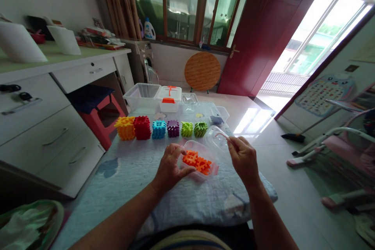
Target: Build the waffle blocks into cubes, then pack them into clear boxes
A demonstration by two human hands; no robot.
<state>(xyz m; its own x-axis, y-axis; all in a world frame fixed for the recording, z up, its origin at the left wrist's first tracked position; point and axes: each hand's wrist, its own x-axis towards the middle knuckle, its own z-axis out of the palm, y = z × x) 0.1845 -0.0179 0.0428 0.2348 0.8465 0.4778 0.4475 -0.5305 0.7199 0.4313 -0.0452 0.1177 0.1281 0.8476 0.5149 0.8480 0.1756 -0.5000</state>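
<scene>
My left hand (172,165) grips the near side of a small clear plastic box (202,153) that holds several orange interlocking toy pieces (197,161). My right hand (243,157) pinches the edge of the box's clear lid (216,137), lifted and tilted just above the box. Behind them a row of assembled toy cubes stands on the blue padded cloth (131,172): a yellow-orange cube (125,127), a red cube (142,127), a blue cube (159,129), a purple cube (173,128), and two green cubes (193,129).
Clear containers (141,94), a white box with an orange latch (168,99) and smaller clear boxes (219,115) stand at the cloth's far end. White drawers (43,125) and a red stool (102,117) are left. A pink stroller (345,140) stands right.
</scene>
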